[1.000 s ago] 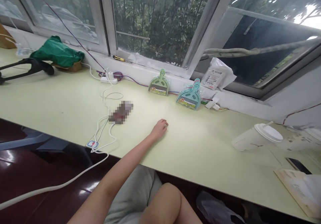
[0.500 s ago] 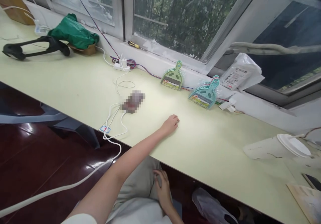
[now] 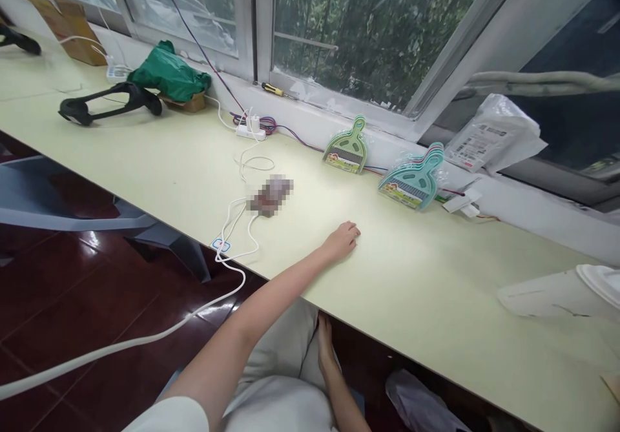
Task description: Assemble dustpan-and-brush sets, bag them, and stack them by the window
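My left hand [image 3: 341, 240] rests on the pale yellow-green table [image 3: 426, 270], its fingers loosely bent and nothing visible in them. Left of it lies a pixelated object [image 3: 271, 196] with white cables [image 3: 252, 228] running from it. Beyond the hand, a stack of teal mini dustpan sets [image 3: 411, 177] and a stack of green ones [image 3: 347, 146] lean near the wall in clear wrap. Down on my lap, my right hand [image 3: 325, 338] lies flat along the thigh beside the table edge; its fingertips are partly hidden.
A white power strip [image 3: 250, 132], a green bag [image 3: 169, 73] and a black frame-shaped item [image 3: 111, 102] are at the left. A white cup [image 3: 547, 293] lies on its side at the right. A screwdriver [image 3: 272, 89] and a plastic-wrapped parcel [image 3: 491, 135] sit along the sill.
The view has swung left, so the table items appear further right. My left hand has stayed on the table. My right hand has slid forward along the thigh toward the table edge.
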`<action>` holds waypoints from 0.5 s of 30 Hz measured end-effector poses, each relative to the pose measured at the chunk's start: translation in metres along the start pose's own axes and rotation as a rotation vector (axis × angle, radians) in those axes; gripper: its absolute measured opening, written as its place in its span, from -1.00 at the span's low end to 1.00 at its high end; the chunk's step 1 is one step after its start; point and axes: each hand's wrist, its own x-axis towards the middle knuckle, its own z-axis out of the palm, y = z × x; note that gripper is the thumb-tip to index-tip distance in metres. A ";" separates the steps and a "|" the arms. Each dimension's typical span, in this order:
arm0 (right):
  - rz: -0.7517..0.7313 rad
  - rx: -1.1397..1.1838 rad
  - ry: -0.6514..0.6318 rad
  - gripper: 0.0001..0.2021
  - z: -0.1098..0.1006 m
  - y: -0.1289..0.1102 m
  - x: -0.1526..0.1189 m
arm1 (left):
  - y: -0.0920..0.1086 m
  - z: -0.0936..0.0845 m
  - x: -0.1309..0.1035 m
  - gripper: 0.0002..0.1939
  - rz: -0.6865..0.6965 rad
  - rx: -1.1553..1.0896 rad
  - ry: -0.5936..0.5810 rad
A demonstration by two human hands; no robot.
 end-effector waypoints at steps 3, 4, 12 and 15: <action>0.118 0.098 0.018 -0.40 -0.007 0.007 -0.010 | 0.002 -0.002 0.000 -0.69 -0.009 0.006 -0.015; 0.115 0.108 0.010 -0.42 -0.010 0.009 -0.015 | 0.002 -0.003 0.000 -0.69 -0.015 0.007 -0.022; -0.148 -0.345 -0.125 -0.66 -0.044 -0.003 -0.063 | 0.004 -0.005 0.002 -0.71 -0.012 0.014 -0.021; -0.151 -0.498 -0.181 -0.60 -0.051 0.001 -0.070 | 0.005 -0.006 0.003 -0.70 -0.019 0.036 -0.026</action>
